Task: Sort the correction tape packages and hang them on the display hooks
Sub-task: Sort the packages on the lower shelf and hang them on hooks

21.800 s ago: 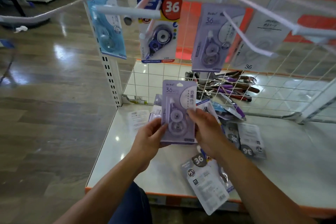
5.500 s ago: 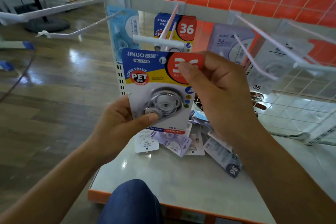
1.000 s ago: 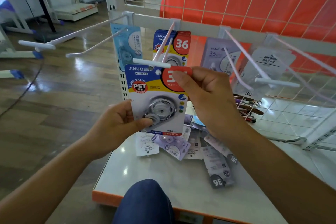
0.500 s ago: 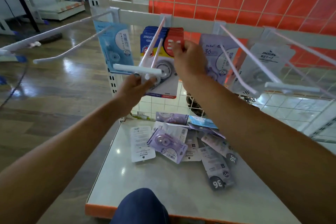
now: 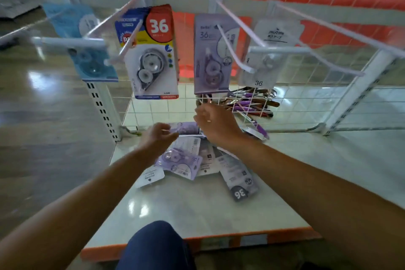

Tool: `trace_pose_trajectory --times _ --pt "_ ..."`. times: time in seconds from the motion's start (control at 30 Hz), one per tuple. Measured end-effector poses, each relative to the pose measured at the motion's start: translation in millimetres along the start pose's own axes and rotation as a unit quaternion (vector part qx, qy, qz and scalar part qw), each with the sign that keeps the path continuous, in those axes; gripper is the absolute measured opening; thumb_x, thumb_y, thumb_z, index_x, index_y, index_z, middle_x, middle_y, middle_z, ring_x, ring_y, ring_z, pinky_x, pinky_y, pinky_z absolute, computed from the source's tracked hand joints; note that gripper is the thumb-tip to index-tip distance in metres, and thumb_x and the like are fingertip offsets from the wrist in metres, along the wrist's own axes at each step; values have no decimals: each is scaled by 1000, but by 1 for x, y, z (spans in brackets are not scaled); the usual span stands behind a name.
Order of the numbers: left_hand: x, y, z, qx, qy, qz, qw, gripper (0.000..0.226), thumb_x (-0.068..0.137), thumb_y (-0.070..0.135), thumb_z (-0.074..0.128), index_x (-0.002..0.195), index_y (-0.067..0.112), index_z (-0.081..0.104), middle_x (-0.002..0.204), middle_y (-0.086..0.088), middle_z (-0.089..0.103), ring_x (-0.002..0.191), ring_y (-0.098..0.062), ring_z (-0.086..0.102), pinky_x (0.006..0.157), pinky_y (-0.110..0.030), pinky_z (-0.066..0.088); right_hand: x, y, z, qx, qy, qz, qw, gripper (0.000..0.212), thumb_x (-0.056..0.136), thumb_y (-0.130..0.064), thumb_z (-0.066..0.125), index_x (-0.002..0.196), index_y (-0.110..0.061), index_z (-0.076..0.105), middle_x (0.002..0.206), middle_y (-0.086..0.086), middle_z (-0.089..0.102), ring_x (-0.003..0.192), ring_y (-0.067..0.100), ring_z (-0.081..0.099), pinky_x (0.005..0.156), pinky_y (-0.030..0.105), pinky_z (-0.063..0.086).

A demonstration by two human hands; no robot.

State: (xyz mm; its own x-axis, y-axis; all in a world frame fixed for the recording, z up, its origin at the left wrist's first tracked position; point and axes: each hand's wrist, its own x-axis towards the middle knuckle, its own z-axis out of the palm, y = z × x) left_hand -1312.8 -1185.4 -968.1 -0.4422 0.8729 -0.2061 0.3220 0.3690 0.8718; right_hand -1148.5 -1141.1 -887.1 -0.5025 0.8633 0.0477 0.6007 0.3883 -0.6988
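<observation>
Hanging upper-middle now, red-blue pack (image 5: 153,50) is done, so left hand (image 5: 156,138) & right hand (image 5: 215,125), both loose & empty, drop to pile (image 5: 182,164) for next pkg.

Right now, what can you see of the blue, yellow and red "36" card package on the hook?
The blue, yellow and red "36" card package hangs on the white wire hook, front facing out, slightly tilted. White "36" in a red circle; clear plastic blister holds a grey round tape dispenser; red strip along the bottom. Like cards seem stacked behind it. Apart from those, only the hook visibly touches it.
</observation>
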Motion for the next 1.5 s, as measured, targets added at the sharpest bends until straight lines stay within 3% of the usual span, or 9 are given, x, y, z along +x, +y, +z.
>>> trace_pose_trajectory --times 0.2,0.5,0.6,0.73,0.83,1.03,1.13,1.23,1.5 --pt "-23 -27 110 347 -140 122 919 33 87 22 63 119 16 55 118 -1 58 106 -23 58 83 -25 45 -44 139 14 -171 -107 142 969 33 86 -10 54 117 -14 63 120 12 63 111 28 58 89 29 44" --pt "-13 -60 206 552 -158 225 787 72 92 4 51 151 22 14 160 -5 3 147 -30 4 113 -46 30 -73 259 43 -306 -199 54 930 79 86 -2 50 150 -30 12 158 3 7 130 36 37 104 40 39" --pt "-10 -68 220 534 -86 254 802 67 92 4 52 150 23 24 159 -5 16 146 -33 14 109 -47 34 -70 279 51 -310 -207 24 928 93 79 1 58 151 -28 6 155 2 14 123 35 41 101 43 42" --pt "-13 -63 221 487 -100 272 824 60 92 4 54 145 23 36 153 1 32 141 -29 31 107 -44 40 -66 286 39 -258 -165 -11 952 48 92 -9 45 139 -18 38 143 4 40 113 33 49 95 38 42" --pt "-18 -53 210 402 -60 313 858 41 82 0 61 117 22 66 121 0 66 108 -24 65 79 -34 58 -67 281 11 -171 -151 -47 972 26 93 -23 50 116 -17 61 122 5 61 106 30 58 87 34 44" --pt "-51 -12 187 350 -74 113 927 26 100 20 42 113 27 63 106 0 63 92 -15 58 75 -20 40 -59 234 -43 -7 -23 6 1000 14 89 -25 62 92 -19 74 88 2 74 82 18 66 70 23 44" --pt "-62 -7 180 166 -137 22 976 22 98 17 47 106 16 67 105 -2 64 99 -23 60 86 -28 47 -49 213 -56 32 -26 30 999 15 90 -28 61 91 -17 72 87 -2 71 76 10 61 61 13 39" --pt "-68 -1 163 -15 -146 -63 987 31 95 14 51 81 29 73 82 0 66 80 -23 55 71 -27 46 -42 194 -63 77 -16 37 996 17 91 -26 60 96 -14 70 85 -4 63 80 9 57 57 5 36" --pt "-98 50 115 -138 -97 -111 979 12 100 11 45 100 11 58 107 -16 63 100 -28 62 88 -40 53 -31 134 -70 246 -12 45 968 16 88 -28 64 72 -29 63 78 -11 67 79 11 65 70 31 53"
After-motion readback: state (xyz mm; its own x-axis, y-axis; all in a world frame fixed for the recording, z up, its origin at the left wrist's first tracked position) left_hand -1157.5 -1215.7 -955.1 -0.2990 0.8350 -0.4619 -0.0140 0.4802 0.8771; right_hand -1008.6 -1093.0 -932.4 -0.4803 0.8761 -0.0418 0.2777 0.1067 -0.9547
